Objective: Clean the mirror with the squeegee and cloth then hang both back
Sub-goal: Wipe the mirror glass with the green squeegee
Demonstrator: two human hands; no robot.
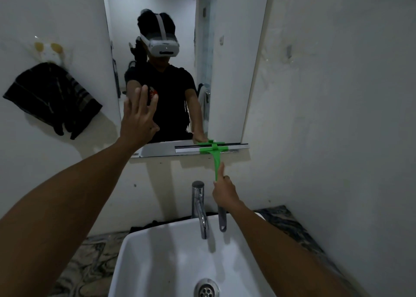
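Left hand point(138, 114) is raised against the mirror point(229, 71), fingers spread, gripping nothing. Further left, the dark cloth point(51, 98) hangs on the wall, limp and soft; it should bunch easily if taken by a fold. Right hand point(225, 192) is closed round the handle of the green squeegee point(213, 149), whose blade lies at the mirror's bottom edge above the tap point(199, 206) and sink point(157, 263). It looks light and stiff, best gripped mid-handle.
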